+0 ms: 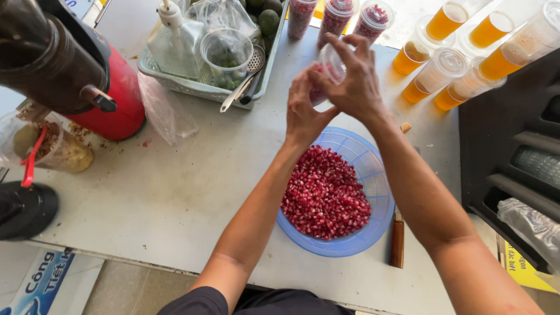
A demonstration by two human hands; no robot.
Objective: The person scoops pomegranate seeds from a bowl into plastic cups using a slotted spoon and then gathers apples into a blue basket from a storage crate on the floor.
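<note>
Both hands are gripping one clear plastic cup (328, 69) of pomegranate seeds above the blue strainer (373, 175): my left hand (303, 111) is cupping its base, my right hand (350, 79) is closing over its rim. Three filled cups (338, 16) are standing behind; many seeds (324, 195) are still waiting. Seven cups of orange juice (443, 23) are lining the right side.

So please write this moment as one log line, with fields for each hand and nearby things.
left hand: holds clear cup | right hand: on the cup | cup: holds red seeds | below: blue strainer of pomegranate seeds
</note>
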